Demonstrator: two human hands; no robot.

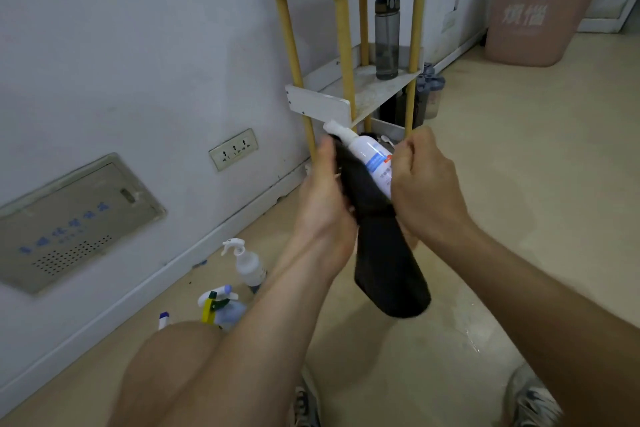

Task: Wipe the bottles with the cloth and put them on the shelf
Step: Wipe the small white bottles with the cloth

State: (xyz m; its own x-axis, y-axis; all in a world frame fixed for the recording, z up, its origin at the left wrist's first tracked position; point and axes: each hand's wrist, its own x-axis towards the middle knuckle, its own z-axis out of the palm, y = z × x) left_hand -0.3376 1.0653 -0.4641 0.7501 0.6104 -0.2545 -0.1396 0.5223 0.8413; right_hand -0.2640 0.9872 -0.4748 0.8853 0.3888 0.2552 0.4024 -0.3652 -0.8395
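Far left of the shelf (pixel 367 90), a metal panel (pixel 79 222) and a socket (pixel 233 149) are sitting in the pale wall. Down-left of the shelf, spray bottles (pixel 247 263) are standing on the beige floor (pixel 519 184) by the skirting. In front of the shelf's lower tiers, the left hand (pixel 323 204) is keeping its grip wrapped on the dark cloth (pixel 384 260) against the tilted white bottle (pixel 370 156), and the right hand (pixel 426 191) is grasping the bottle's lower end. A grey water bottle (pixel 387 35) is standing on the shelf. Right of the shelf, a pink bin (pixel 540 7) is standing.

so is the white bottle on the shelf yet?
No, the white bottle is in the right hand, the left hand holding the dark cloth against it.
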